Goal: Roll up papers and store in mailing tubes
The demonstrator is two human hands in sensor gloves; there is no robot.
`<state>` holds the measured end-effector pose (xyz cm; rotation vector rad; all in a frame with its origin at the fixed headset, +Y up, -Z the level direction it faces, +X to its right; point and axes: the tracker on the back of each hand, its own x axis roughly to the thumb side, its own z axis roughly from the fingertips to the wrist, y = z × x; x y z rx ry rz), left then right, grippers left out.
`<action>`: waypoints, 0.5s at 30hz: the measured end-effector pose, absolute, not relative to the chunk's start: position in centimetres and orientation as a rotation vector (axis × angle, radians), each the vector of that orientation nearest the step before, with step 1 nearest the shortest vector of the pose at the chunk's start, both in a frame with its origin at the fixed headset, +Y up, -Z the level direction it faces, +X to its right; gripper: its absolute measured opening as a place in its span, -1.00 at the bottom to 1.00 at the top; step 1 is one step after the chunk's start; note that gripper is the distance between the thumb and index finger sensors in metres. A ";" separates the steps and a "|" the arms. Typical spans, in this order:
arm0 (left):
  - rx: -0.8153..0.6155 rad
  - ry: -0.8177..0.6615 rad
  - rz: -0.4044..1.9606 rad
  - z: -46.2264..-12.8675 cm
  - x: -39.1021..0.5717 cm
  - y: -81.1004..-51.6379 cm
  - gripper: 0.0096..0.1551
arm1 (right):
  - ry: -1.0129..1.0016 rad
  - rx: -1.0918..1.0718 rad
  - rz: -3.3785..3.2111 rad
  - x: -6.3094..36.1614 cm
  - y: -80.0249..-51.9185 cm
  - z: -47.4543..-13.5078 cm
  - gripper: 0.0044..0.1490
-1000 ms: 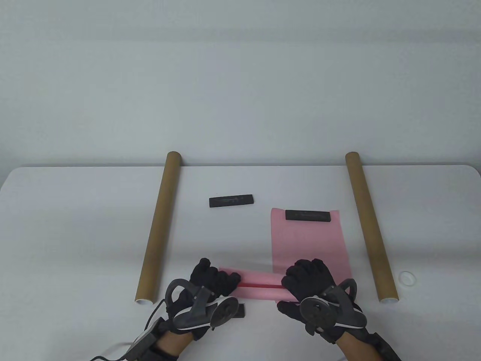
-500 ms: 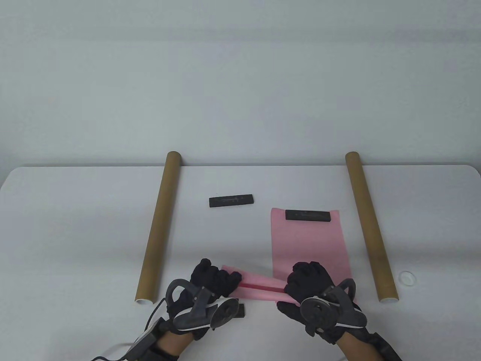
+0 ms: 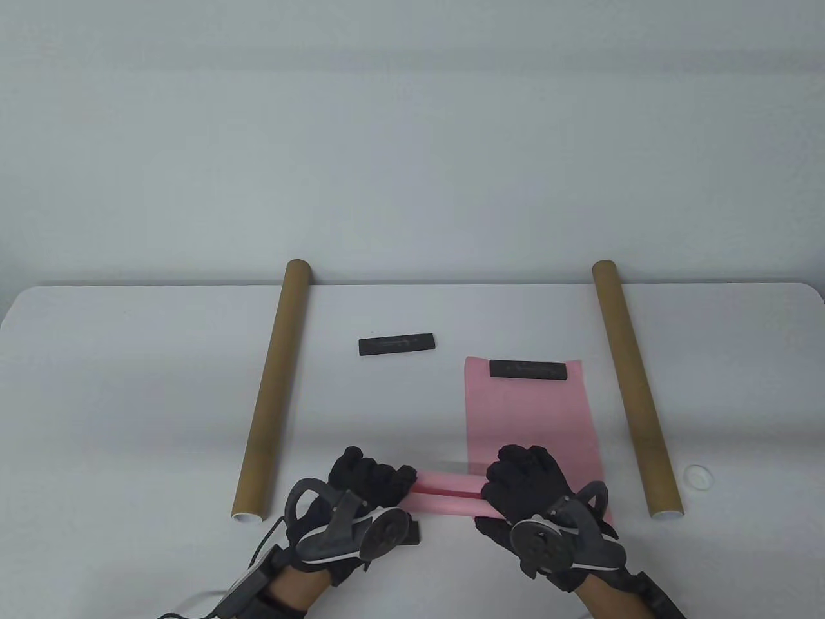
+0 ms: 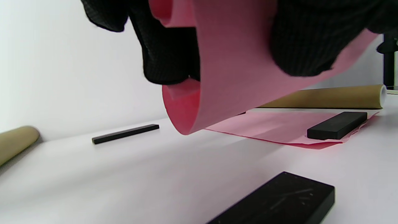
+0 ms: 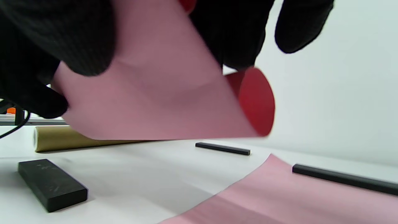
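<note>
A pink paper roll (image 3: 447, 494) hangs just above the table near the front edge. My left hand (image 3: 372, 481) grips its left end and my right hand (image 3: 525, 478) grips its right end, fingers curled round it. In the left wrist view the pink paper roll (image 4: 236, 77) shows its open red-lined end under black fingers (image 4: 168, 56). The right wrist view shows the pink paper roll (image 5: 161, 102) the same way. A second pink sheet (image 3: 528, 419) lies flat, pinned at its far end by a black weight bar (image 3: 528, 369). Two brown mailing tubes lie lengthwise, left tube (image 3: 271, 387) and right tube (image 3: 635, 387).
A loose black bar (image 3: 396, 344) lies mid-table. A black block (image 3: 412, 532) sits by my left hand, also the black block (image 4: 279, 202) close under the roll. A small white cap (image 3: 698, 476) lies right of the right tube. The table's far edge (image 3: 451, 285) meets a pale wall.
The roll tilted briefly, then came level again. My left hand has slid a little right along it, so less of the roll shows between my hands. The flat sheet, bars and tubes stayed put.
</note>
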<state>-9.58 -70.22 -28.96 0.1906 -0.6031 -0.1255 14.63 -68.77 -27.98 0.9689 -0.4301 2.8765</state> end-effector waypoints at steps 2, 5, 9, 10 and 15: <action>0.214 -0.600 -0.139 -28.9 -9.5 -70.0 -0.20 | -0.403 0.961 2.868 14.8 -68.9 -28.1 -0.25; 0.189 -0.590 -0.107 -29.1 -9.5 -70.0 -0.29 | -0.451 0.956 2.873 15.0 -68.9 -28.0 -0.13; 0.119 -0.567 -0.039 -29.4 -9.9 -70.1 -0.31 | -0.529 0.987 2.902 14.7 -68.7 -27.5 -0.21; 0.118 -0.574 -0.037 -29.5 -9.9 -70.1 -0.31 | -0.523 0.986 2.884 14.7 -68.6 -27.5 -0.26; 0.179 -0.594 -0.119 -28.9 -9.7 -70.2 -0.15 | -0.490 0.977 2.887 14.7 -68.6 -27.7 -0.33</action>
